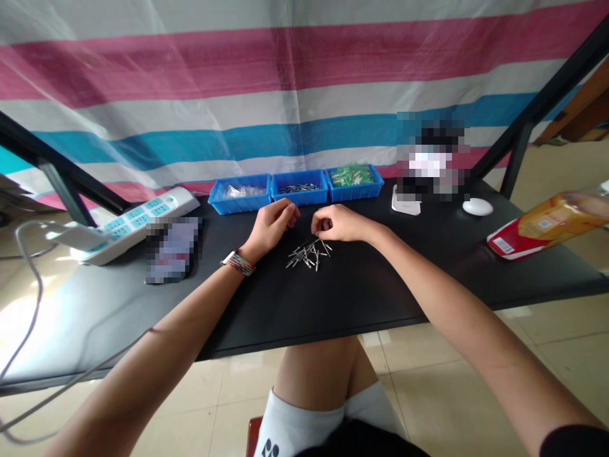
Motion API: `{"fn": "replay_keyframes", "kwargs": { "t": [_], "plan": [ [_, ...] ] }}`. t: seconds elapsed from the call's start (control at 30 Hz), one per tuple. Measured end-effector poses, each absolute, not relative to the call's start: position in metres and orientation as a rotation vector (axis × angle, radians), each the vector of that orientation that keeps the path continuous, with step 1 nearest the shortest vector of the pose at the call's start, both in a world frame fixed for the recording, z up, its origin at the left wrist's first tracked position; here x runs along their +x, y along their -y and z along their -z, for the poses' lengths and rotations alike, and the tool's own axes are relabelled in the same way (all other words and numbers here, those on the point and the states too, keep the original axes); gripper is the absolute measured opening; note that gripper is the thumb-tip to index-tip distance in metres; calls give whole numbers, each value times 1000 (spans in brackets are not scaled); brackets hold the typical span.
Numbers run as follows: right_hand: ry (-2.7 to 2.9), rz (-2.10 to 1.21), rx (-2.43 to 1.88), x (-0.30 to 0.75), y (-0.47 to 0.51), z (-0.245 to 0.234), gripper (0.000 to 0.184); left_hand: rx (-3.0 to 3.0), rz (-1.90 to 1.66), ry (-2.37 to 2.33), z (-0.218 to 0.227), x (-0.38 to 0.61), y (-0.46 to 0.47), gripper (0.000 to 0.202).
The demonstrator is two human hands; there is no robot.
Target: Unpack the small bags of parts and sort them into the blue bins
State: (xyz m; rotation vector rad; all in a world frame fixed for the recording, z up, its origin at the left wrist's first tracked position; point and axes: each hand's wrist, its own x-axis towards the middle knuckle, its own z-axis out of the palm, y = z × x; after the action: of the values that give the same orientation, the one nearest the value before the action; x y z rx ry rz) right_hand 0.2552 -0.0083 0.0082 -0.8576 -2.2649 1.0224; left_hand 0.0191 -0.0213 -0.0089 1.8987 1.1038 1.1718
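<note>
Slim, shiny silver pins [308,255] lie loosely heaped at frame centre, long axes crossing, many slanting from lower left to upper right. Left hand [275,225] and right hand [340,223] have curled fingers, grip indeterminable; writing on the bottle [547,222], far right, is illegible.

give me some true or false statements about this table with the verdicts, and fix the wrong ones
1. Three blue bins stand in a row near the far edge of the table. True.
2. The green pieces are in the left bin. False: they are in the right bin.
3. A multicoloured band circles the right wrist. False: it is on the left wrist.
4. The right hand is beside the loose metal pins. True.
5. The white power strip lies right of the bins. False: it lies left of them.
</note>
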Motion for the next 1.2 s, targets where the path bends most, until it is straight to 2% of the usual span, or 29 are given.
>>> {"fn": "replay_keyframes", "kwargs": {
  "t": [0.27, 0.5, 0.77, 1.2],
  "plan": [
    [2372, -918, -845, 256, 12, -12, 16, 1950, -1144, -1112, 8, 19, 21, 43],
    [2058, -1098, -880, 254, 0, -2, 4, 2001, -1104, -1109, 4, 19, 23, 36],
    [1590, -1314, -881, 246, -10, 13, 25, 2083, -1128, -1090, 2, 23, 24, 18],
    [1515, -1362, -824, 244, -7, 15, 28, 1980, -1173, -1185, 8, 22, 21, 38]
  ]
}}
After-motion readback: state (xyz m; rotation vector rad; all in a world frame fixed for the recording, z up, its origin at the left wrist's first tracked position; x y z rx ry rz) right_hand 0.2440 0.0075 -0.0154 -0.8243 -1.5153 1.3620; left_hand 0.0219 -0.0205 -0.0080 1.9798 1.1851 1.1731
